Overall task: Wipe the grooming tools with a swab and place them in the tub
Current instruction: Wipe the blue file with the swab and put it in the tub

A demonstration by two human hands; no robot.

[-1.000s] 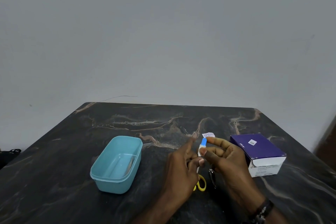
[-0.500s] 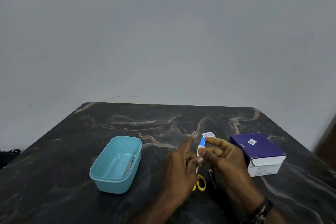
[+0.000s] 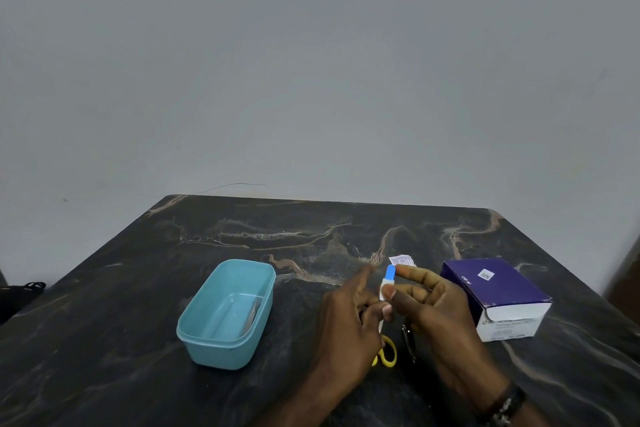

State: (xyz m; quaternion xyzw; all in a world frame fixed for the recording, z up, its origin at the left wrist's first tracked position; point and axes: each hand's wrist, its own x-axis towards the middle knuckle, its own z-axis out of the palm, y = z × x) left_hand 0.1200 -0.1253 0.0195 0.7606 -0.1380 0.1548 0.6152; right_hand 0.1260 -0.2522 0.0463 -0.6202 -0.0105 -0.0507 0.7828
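Counter point(image 3: 346, 229) carrying the teal tub point(image 3: 227, 314), one metal tool already lying inside. Left hand point(image 3: 346, 319) is gripping a blue-tipped tool point(image 3: 388, 279) upright; right hand point(image 3: 431, 302) is pinching a white swab point(image 3: 383, 289) against it. Best wiping it full length, steadily. Yellow-handled scissors point(image 3: 388, 355) are waiting beneath.

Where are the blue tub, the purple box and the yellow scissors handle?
blue tub point(image 3: 211, 348): head view, on its near outer wall.
purple box point(image 3: 491, 282): head view, on its purple top face.
yellow scissors handle point(image 3: 389, 355): head view, on the loop below the hands.
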